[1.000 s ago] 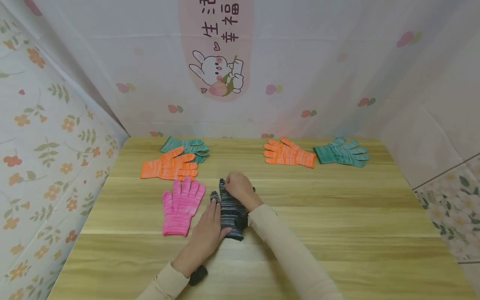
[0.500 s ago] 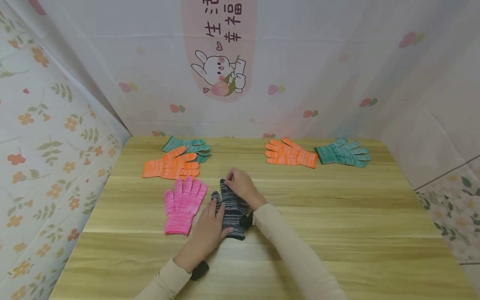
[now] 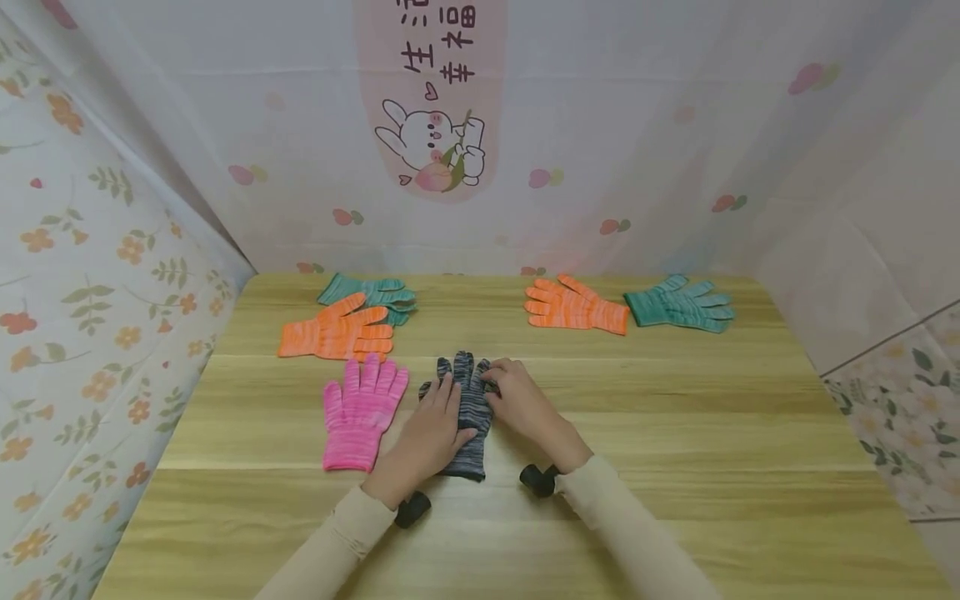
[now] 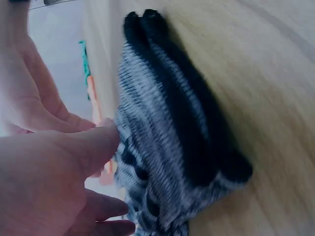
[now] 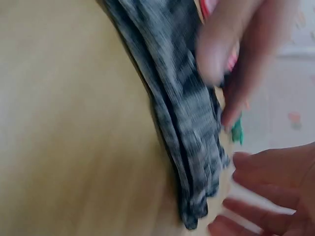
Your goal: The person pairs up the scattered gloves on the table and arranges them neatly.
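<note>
A black-and-grey striped knit glove (image 3: 472,417) lies on the table with its fingers pointing away from me. In both wrist views the knit shows as stacked layers. My left hand (image 3: 429,429) rests on its left side with straight fingers, the thumb toward the cuff. Beside the right-hand glove fingers is my right hand (image 3: 525,404), its fingers bent loosely at their tips. The right wrist view shows the right hand's fingers (image 5: 266,189) spread apart near the glove's fingertips, slightly blurred. Left of the striped glove lies a pink glove (image 3: 363,417), palm flat.
An orange glove (image 3: 337,329) overlaps a green glove (image 3: 360,288) at the back left. Another orange glove (image 3: 573,307) and green glove (image 3: 682,304) lie at the back right. A printed cloth (image 3: 600,125) hangs behind the wooden table (image 3: 675,467).
My right hand has moved from the upper left glove fingers to the right side, uncovering several of them. My left hand has shifted slightly right over the striped glove.
</note>
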Available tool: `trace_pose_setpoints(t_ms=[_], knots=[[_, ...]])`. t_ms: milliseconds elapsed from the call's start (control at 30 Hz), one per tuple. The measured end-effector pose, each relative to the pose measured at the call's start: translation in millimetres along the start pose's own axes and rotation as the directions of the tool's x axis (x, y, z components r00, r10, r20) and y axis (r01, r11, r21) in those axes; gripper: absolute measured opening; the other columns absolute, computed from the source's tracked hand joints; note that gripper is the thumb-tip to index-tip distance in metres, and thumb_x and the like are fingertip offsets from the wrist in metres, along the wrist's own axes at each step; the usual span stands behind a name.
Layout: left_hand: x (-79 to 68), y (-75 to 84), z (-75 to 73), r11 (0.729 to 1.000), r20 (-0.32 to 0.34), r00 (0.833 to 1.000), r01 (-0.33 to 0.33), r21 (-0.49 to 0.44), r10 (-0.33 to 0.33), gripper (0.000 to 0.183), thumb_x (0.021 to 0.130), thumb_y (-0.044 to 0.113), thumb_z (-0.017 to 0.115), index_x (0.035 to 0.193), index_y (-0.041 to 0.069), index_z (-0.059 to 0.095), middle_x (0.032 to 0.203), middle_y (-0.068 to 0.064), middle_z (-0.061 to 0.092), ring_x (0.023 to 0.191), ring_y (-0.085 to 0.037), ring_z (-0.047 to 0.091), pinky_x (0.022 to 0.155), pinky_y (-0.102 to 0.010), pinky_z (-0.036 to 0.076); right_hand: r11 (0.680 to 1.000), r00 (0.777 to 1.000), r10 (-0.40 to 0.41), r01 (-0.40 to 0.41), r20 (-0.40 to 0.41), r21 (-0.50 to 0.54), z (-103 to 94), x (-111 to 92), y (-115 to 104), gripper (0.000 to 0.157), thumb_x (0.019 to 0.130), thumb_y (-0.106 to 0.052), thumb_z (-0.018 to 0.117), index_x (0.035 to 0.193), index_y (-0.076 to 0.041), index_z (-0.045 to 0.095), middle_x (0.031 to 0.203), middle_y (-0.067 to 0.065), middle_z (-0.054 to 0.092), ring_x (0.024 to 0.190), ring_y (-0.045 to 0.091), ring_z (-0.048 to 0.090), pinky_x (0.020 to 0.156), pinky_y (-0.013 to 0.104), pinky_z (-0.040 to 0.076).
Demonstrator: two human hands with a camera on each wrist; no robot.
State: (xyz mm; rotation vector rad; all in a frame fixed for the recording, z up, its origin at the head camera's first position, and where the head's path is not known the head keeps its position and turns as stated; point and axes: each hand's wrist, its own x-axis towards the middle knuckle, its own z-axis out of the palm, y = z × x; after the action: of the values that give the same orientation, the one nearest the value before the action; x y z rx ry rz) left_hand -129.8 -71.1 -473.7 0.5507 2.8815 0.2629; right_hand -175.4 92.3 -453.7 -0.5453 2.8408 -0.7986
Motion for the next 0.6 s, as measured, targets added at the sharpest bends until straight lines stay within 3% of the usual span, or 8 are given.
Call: trace_pose_setpoints(t_ms=[167, 367, 500, 600], knots=[[4.5, 3.8, 3.5, 1.0, -0.003, 1.0, 0.025, 0.009, -0.025, 0.075, 0.091, 0.048, 0.05, 0.143, -0.003, 0.03, 0.151, -0.023, 0.024, 0.139, -0.039, 0.023, 0.111, -0.045, 0.028, 0.997, 0.996, 0.073, -0.07, -0.059, 0.045, 12.1, -2.2, 0.2, 0.027, 0.089, -0.009, 0.06, 0.112, 0.005, 0.062, 0.115, 0.02, 0.055, 0.106, 0.032, 0.05, 0.087, 0.042, 0.049], [3.0, 3.6, 13.1, 0.999, -0.046, 0.998, 0.035, 0.022, -0.034, 0.075, 0.09, 0.049, 0.05, 0.144, 0.001, 0.03, 0.151, -0.024, 0.022, 0.138, -0.042, 0.022, 0.111, -0.047, 0.028, 0.991, 0.985, 0.102, -0.089, -0.139, 0.096, 18.1, 25.7, 8.8, 0.023, 0.091, -0.013, 0.059, 0.108, 0.0, 0.066, 0.106, 0.017, 0.057, 0.099, 0.029, 0.049, 0.083, 0.041, 0.046], [1.6, 2.8, 20.3, 1.0, -0.111, 0.994, 0.022, -0.001, -0.022, 0.077, 0.09, 0.049, 0.05, 0.144, -0.002, 0.029, 0.15, -0.026, 0.023, 0.138, -0.042, 0.024, 0.111, -0.047, 0.028, 0.994, 0.99, 0.097, -0.091, -0.106, 0.059, 18.0, 45.2, 4.7, 0.019, 0.09, -0.02, 0.062, 0.098, -0.005, 0.069, 0.1, 0.012, 0.057, 0.094, 0.027, 0.046, 0.081, 0.04, 0.04], [1.5, 2.1, 24.2, 1.0, -0.162, 0.987, 0.015, -0.003, -0.015, 0.079, 0.089, 0.049, 0.052, 0.142, -0.006, 0.029, 0.148, -0.027, 0.027, 0.136, -0.041, 0.027, 0.111, -0.046, 0.029, 0.989, 0.988, 0.143, -0.141, -0.055, 0.031, 18.4, 54.3, 0.6, 0.018, 0.086, -0.025, 0.066, 0.086, -0.007, 0.069, 0.098, 0.01, 0.057, 0.095, 0.026, 0.045, 0.08, 0.04, 0.038]])
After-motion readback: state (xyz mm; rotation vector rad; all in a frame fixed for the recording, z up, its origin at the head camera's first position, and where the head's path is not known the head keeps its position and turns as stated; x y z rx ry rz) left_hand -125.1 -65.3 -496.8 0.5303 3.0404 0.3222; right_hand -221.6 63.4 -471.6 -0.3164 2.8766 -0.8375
